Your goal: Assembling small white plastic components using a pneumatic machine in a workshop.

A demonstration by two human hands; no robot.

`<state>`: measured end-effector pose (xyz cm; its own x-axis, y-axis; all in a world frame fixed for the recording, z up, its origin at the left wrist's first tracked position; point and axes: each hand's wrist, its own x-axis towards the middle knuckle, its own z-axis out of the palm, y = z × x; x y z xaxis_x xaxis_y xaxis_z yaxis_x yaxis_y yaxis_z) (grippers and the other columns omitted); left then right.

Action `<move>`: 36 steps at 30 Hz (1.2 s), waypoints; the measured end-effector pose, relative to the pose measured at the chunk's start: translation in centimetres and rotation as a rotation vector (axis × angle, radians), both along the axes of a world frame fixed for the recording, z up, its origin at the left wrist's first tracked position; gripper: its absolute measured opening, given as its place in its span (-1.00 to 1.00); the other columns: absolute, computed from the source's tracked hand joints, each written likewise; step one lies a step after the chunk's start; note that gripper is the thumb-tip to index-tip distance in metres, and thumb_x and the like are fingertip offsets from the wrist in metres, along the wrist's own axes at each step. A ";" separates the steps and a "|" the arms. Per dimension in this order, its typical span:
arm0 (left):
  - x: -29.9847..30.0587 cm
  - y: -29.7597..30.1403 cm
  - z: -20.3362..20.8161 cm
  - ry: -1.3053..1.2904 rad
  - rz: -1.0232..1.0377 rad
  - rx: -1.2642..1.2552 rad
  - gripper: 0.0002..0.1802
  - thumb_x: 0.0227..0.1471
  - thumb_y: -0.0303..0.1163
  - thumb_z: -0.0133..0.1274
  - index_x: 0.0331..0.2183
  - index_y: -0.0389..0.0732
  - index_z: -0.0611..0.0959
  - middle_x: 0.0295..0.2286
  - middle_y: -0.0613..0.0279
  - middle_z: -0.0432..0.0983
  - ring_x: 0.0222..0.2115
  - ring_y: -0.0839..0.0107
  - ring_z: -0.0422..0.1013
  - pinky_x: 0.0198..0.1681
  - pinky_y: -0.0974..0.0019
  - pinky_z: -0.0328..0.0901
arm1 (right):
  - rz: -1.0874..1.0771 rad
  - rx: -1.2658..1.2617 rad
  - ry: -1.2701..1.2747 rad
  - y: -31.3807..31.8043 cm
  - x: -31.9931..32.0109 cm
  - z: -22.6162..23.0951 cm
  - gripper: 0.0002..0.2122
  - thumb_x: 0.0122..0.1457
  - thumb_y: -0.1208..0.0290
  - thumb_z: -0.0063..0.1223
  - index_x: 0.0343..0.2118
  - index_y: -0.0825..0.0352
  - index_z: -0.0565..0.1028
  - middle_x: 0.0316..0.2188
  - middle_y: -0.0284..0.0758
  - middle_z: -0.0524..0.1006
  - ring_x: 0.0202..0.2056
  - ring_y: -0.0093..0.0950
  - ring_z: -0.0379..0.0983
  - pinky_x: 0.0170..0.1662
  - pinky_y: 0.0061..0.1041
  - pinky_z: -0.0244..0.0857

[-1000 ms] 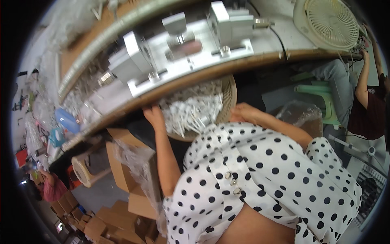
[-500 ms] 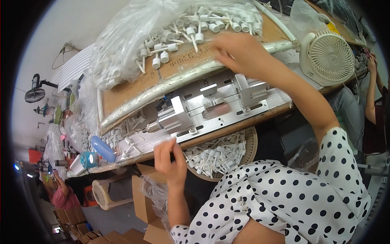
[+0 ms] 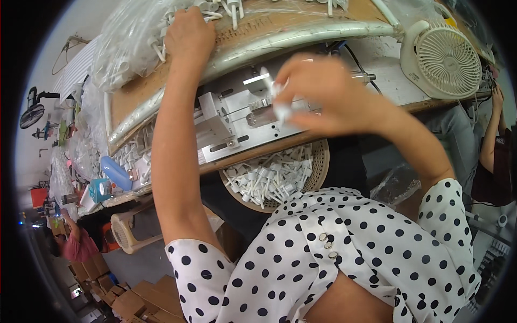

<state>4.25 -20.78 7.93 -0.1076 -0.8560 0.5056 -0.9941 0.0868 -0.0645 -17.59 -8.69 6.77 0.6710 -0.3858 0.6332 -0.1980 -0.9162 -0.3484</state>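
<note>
Brown cardboard boxes stand on the grey workshop floor, and the white tabletop carries my silver metal clamping fixture. My left hand is at the white stemmed plastic pieces, its grip hidden; my right hand pinches a blurred white plastic piece over the fixture: a handling step, I judge, calling next for steady fingers.
</note>
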 end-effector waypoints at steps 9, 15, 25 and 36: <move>1.2 5.3 3.2 1.283 -0.244 0.420 -0.67 -0.16 -0.46 0.08 -0.29 -0.43 0.50 -0.41 0.08 0.47 -0.41 0.36 0.43 -0.34 0.42 0.36 | -0.070 -0.306 0.169 0.9 2.9 -5.4 -0.92 -0.21 0.46 -0.04 -0.71 0.30 0.33 -0.71 -0.39 0.37 -0.51 -0.49 0.36 -0.40 -0.55 0.18; 1.8 10.9 1.2 1.846 -0.496 0.448 -0.65 -0.15 -0.56 0.05 -0.24 -0.48 0.45 -0.37 0.09 0.44 -0.39 0.38 0.42 -0.30 0.43 0.36 | -0.010 -0.100 0.270 0.8 2.6 -3.6 -0.88 -0.18 0.39 0.04 -0.60 0.31 0.39 -0.66 -0.33 0.40 -0.51 -0.40 0.41 -0.40 -0.44 0.24; -1.7 20.6 -5.6 0.884 -0.550 0.267 -0.66 -0.26 -0.66 0.05 -0.29 -0.25 0.57 -0.17 0.13 0.39 -0.28 0.47 0.34 -0.35 0.48 0.27 | -0.188 -0.381 0.288 -15.7 2.7 1.4 -0.76 -0.02 0.39 -0.01 -0.29 0.39 0.44 -0.29 -0.06 0.42 -0.19 -0.19 0.34 -0.14 -0.36 0.20; -3.8 19.3 -6.3 0.377 -0.515 0.183 -0.63 -0.31 -0.66 -0.02 -0.29 -0.28 0.48 -0.16 0.04 0.36 -0.30 0.16 0.35 -0.29 0.24 0.29 | -0.346 0.225 0.024 -9.7 -1.1 1.8 -0.63 0.03 0.42 -0.12 -0.06 0.36 0.24 -0.54 -0.11 0.45 -0.48 -0.16 0.38 -0.38 -0.33 0.25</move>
